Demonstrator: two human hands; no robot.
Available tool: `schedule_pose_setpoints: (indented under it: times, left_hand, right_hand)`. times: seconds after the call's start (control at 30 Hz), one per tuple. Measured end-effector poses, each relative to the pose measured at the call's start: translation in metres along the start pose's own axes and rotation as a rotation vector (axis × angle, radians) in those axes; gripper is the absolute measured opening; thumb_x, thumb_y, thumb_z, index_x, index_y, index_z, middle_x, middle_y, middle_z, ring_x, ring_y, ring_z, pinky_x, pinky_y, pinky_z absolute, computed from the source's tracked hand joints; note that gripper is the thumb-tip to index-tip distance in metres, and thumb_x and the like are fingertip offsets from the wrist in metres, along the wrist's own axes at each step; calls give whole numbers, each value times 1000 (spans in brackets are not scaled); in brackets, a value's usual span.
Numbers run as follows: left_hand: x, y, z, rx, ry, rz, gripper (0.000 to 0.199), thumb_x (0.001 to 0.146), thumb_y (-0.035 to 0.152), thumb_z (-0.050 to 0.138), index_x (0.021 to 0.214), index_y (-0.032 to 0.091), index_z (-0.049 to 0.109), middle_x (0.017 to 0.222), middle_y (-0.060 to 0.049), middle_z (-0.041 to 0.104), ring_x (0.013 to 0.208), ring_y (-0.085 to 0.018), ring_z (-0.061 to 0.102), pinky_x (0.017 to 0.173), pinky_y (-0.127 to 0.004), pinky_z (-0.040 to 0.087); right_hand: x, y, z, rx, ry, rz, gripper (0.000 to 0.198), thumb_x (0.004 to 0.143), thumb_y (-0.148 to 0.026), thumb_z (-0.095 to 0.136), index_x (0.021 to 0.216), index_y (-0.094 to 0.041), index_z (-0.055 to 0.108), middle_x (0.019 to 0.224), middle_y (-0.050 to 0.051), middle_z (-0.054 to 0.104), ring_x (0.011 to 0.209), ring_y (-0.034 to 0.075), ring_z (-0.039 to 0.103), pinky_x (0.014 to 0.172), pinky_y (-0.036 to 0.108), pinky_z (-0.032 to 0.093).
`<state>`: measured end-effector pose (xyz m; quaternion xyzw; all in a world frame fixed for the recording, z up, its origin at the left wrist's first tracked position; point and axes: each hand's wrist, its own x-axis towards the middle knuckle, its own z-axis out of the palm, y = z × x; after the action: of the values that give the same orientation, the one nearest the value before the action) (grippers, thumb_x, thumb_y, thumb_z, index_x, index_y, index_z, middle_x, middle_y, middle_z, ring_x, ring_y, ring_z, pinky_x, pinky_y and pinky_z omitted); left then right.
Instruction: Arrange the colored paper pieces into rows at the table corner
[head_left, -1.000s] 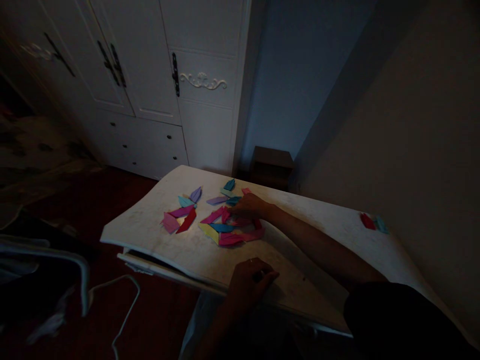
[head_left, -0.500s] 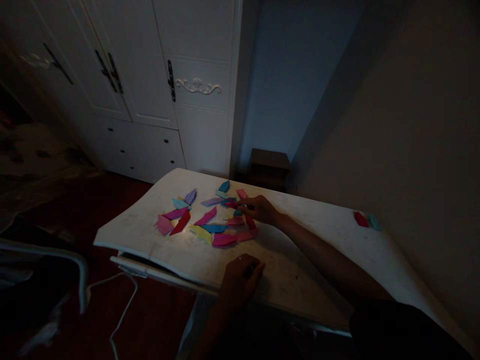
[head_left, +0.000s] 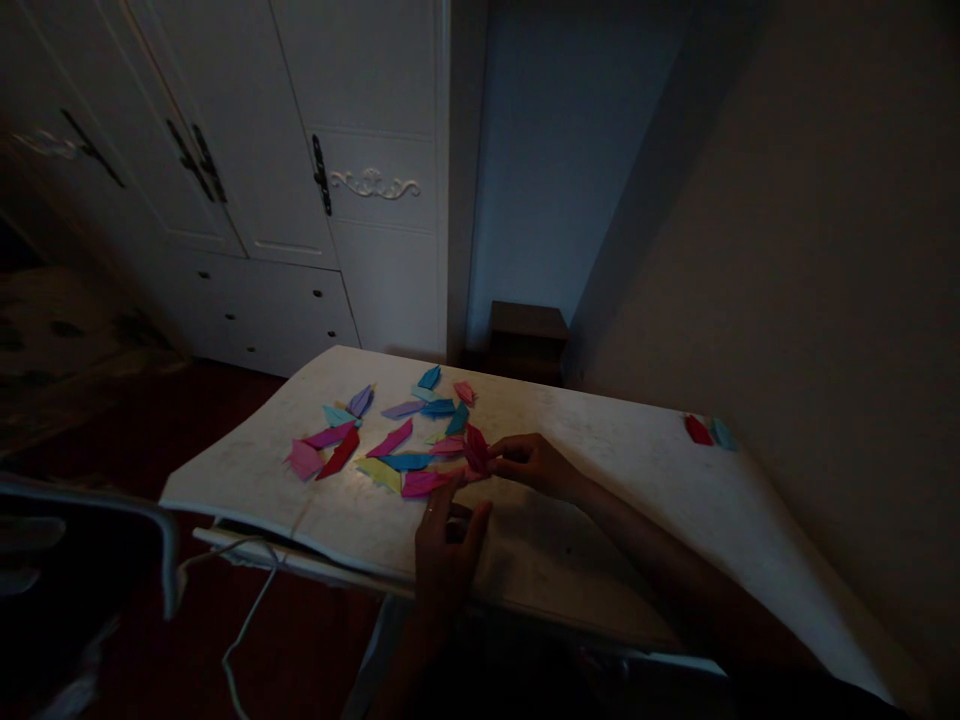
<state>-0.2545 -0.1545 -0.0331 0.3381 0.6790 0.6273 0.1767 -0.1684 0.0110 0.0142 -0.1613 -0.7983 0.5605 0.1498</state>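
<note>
- A crimson folded paper piece (head_left: 475, 450) stands out at the right side of the larger cluster, nearer the surface's left end than its right; the right hand (head_left: 536, 466) pinches its edge between thumb and forefinger.
- The left hand (head_left: 444, 555) is over the near edge, loosely curled and apparently holding nothing, thumb apart, a fingertip at the magenta piece (head_left: 420, 485); it hides part of what lies there.
- Crowding round the crimson one, some overlapping, are a pink piece (head_left: 448, 446), a teal piece (head_left: 457, 419), a blue piece (head_left: 406, 462) and a yellow piece (head_left: 379, 473).
- Toward the left end sits a smaller group, with a purple piece (head_left: 361, 401) on its far side and a red piece (head_left: 339, 454) on its near side.
- The right forearm (head_left: 660, 560) slants across the near edge, over the right half of the white surface (head_left: 600, 440).
- By the far right corner, well apart, a mint piece (head_left: 723, 434) touches another red one.
- Beyond the far edge I see a brown cabinet (head_left: 529, 320) and a white wardrobe (head_left: 390, 270).
</note>
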Motion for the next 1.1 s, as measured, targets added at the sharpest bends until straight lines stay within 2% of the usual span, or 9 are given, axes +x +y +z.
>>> schedule_pose_setpoints:
  times: [0.13,0.3,0.47,0.67,0.77,0.9,1.1]
  left_hand:
    - [1,-1,0,40,-32,-4,39,80,41,66,112,19,64,95,-6,69,67,-15,66,55,-24,55]
    - [3,-6,1,122,1,10,34,79,43,66,102,18,70,79,-4,70,63,-16,65,52,-22,50]
    - [6,-4,-2,61,-47,-48,32,84,43,58,99,18,71,68,-1,69,57,-15,63,53,-22,48]
    - [6,4,-4,-61,34,-189,35,84,48,58,93,16,70,49,4,60,48,-13,59,49,-20,45]
    - [7,7,-2,-86,44,-199,33,83,46,58,92,16,70,45,5,57,44,-12,56,45,-18,42]
    - [7,7,0,-128,64,-218,34,81,45,61,97,16,68,48,6,57,40,-10,53,40,-18,39]
    - [7,6,2,-151,40,-210,33,80,45,63,94,16,67,51,6,58,35,-8,47,36,-18,34]
  right_hand:
    - [-6,10,8,73,-90,-4,36,77,-47,69,92,-15,75,71,0,66,59,10,53,55,22,37]
    - [-7,27,13,98,-164,5,35,77,-49,68,85,-14,73,80,2,69,72,15,61,65,25,43]
    - [-9,29,14,48,-115,0,37,79,-51,65,81,-15,71,75,1,66,67,13,57,61,24,41]
    - [-7,35,18,160,33,45,42,72,-55,72,86,-15,67,69,-2,59,58,9,47,53,21,34]
    - [-8,35,18,174,8,42,43,75,-54,70,92,-15,67,68,-2,57,57,9,45,52,21,33]
    - [-11,31,18,151,-46,37,42,78,-55,66,90,-14,69,68,-1,58,56,9,45,52,22,33]
    - [-12,32,19,132,-1,37,39,78,-53,66,81,-14,68,58,-4,51,51,8,40,48,21,29]
